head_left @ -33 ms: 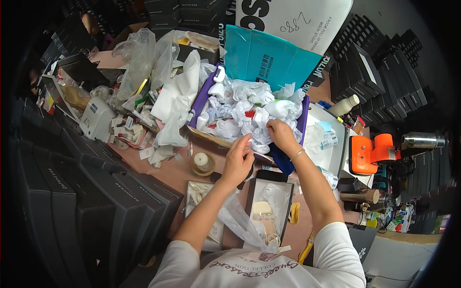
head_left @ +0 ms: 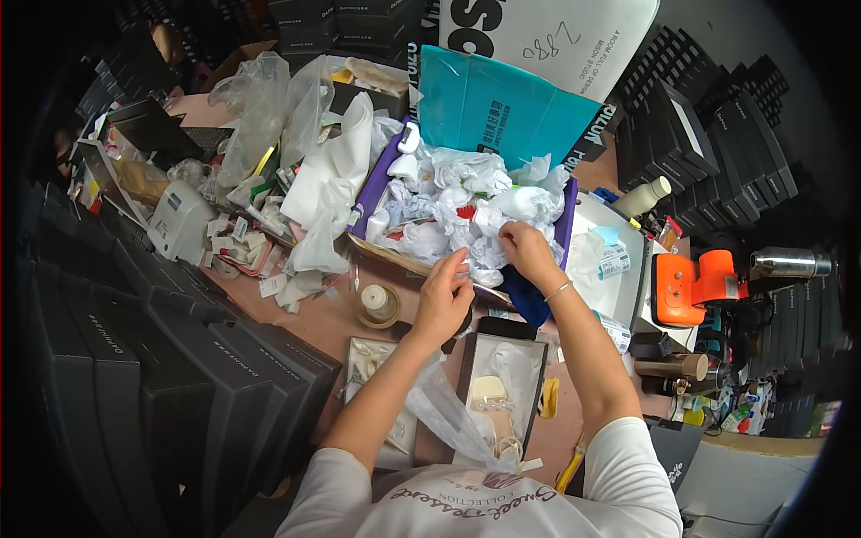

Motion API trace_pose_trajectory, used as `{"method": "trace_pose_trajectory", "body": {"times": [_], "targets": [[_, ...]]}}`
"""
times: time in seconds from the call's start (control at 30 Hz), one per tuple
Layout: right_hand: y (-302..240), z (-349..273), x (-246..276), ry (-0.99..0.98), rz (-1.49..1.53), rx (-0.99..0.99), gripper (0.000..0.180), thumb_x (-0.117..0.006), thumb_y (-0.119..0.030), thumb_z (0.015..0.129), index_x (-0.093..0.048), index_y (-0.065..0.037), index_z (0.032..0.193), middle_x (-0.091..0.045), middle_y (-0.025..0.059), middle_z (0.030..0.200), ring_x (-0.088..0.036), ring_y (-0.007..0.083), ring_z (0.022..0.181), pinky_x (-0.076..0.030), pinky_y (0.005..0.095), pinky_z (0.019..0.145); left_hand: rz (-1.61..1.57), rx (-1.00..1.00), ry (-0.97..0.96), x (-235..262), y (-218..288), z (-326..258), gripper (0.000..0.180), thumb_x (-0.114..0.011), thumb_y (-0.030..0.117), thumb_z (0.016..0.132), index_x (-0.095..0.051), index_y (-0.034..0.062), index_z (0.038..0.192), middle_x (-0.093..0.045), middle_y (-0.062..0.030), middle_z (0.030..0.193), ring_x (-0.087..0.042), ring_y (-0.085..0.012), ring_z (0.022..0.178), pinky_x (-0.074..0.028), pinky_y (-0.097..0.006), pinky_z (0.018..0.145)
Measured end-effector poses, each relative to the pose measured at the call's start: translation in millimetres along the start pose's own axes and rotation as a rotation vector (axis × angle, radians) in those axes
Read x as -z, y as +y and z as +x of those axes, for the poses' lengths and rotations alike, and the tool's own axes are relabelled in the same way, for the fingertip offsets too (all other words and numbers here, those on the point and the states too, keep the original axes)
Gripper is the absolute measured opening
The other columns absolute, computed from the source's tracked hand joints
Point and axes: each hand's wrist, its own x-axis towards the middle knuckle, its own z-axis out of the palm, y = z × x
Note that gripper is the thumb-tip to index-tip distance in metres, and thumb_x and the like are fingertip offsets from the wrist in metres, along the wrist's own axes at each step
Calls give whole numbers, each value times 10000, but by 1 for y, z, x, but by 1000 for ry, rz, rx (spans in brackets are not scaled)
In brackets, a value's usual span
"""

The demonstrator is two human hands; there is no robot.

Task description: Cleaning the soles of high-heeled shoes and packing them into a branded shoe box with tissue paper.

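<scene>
Both hands, the left hand (head_left: 443,300) and right hand (head_left: 525,251), pinch crumpled white paper (head_left: 466,211) at the near edge of the purple box (head_left: 372,193), whose long axis runs left-right.

two hands (head_left: 444,300), one purple box (head_left: 375,184), one orange device (head_left: 695,285), one tape roll (head_left: 378,305)

From my remote feed I see a reddish-brown worktable (head_left: 336,314) under even, bright light. Stacks of flat black cardboard boxes (head_left: 170,386) wall in its left side, with more black boxes (head_left: 708,134) piled at the upper right. A large white printed board (head_left: 574,36) leans at the back.
</scene>
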Motion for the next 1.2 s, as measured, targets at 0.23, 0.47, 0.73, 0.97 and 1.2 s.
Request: {"method": "trace_pose_trajectory", "body": {"times": [0.23, 0.47, 0.73, 0.97, 1.2], "targets": [[14, -9, -13, 105, -274, 358, 303, -573, -3, 695, -621, -18, 994, -621, 169, 1019, -593, 344, 939, -485, 370, 797, 353, -135, -135, -7, -18, 27, 545, -523, -45, 748, -463, 5, 1287, -486, -190, 1256, -572, -317, 1041, -494, -331, 870], [-27, -8, 18, 207, 719, 80, 170, -645, -143, 844, -591, -23, 951, -594, 129, 1130, -585, 239, 1018, -438, 308, 883, 313, -291, -8, -6, 10, 48, 495, -626, 116, 819, -463, -17, 1267, -507, -181, 1241, -551, -294, 1075, -450, -357, 898], [-87, -57, 32, 93, 649, 137, 313, -718, -134, 798, -553, -34, 1044, -545, 89, 1170, -516, 169, 1052, -442, 290, 851, -811, 265, -35, 7, 26, 16, 325, -515, 248, 963, -556, -12, 1154, -618, -89, 1078, -582, -133, 975, -468, -292, 856], [-69, -142, -6, -104, 649, -179, 165, -720, -102, 785, -603, -32, 877, -542, 44, 969, -523, 104, 838, -445, 235, 707, -852, 260, 257, 37, 36, -38, 314, -499, 257, 969, -559, -1, 1138, -605, -97, 1086, -574, -152, 1004, -472, -312, 868], [-151, -194, 40, 307, 92, 311, 752, -778, -395, 678, -460, -45, 1262, -423, 206, 1336, -407, 384, 1242, -270, 495, 1048, -585, 234, 33, 33, 68, -90, 298, -551, 247, 946, -577, 5, 1119, -627, -70, 996, -586, -117, 917, -469, -266, 820]]}}
